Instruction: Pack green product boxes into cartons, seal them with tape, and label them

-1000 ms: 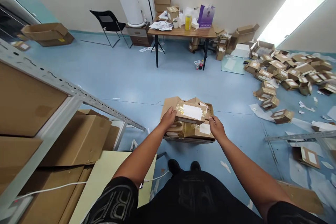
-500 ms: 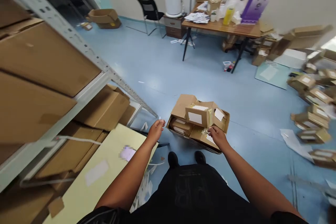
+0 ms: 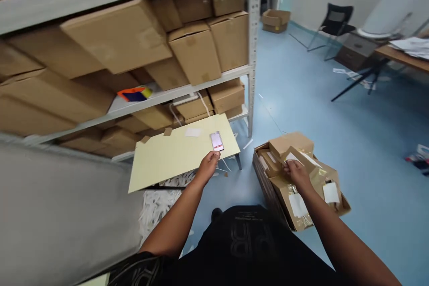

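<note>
My left hand (image 3: 208, 164) reaches toward the near edge of a pale yellow low table (image 3: 167, 156), just below a small pink and white phone (image 3: 216, 141) lying on it. Its fingers are curled loosely and hold nothing I can see. My right hand (image 3: 296, 171) rests on small taped parcels with white labels inside an open cardboard box (image 3: 301, 212) on the blue floor. Those fingers are bent onto a parcel (image 3: 295, 154) at the top of the pile.
A grey metal shelf rack (image 3: 250, 44) packed with cardboard boxes fills the left. White paper scraps (image 3: 157, 203) lie under the yellow table. A black chair (image 3: 335, 18), a small drawer unit (image 3: 357, 49) and a wooden desk (image 3: 407, 56) stand far right.
My head has turned left, so the shelves now fill the view. My left hand left the parcels and moved to the yellow table's edge. My right hand stays on the parcels.
</note>
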Demonstrator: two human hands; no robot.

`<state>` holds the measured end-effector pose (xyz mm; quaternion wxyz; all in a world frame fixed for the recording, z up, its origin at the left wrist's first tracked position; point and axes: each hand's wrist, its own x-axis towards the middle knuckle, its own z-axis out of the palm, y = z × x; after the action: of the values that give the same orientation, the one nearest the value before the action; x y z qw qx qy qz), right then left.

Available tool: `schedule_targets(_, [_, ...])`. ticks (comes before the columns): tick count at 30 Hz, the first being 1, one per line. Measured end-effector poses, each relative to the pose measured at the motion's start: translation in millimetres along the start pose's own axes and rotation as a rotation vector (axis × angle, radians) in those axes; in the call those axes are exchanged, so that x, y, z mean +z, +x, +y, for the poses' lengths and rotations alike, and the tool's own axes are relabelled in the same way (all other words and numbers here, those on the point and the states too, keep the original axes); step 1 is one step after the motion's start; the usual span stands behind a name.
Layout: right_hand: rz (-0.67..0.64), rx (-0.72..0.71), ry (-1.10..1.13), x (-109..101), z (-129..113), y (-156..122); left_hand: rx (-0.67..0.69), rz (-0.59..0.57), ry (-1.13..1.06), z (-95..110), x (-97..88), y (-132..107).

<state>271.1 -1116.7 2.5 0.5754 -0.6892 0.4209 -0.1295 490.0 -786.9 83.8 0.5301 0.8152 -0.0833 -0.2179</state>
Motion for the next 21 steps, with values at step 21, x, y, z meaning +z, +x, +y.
schedule_targets(21, [-0.677,-0.259,-0.269,333.9,-87.9,-141.5,-0.266,0.706,-0.203,-188.6,-243.5,-284.8])
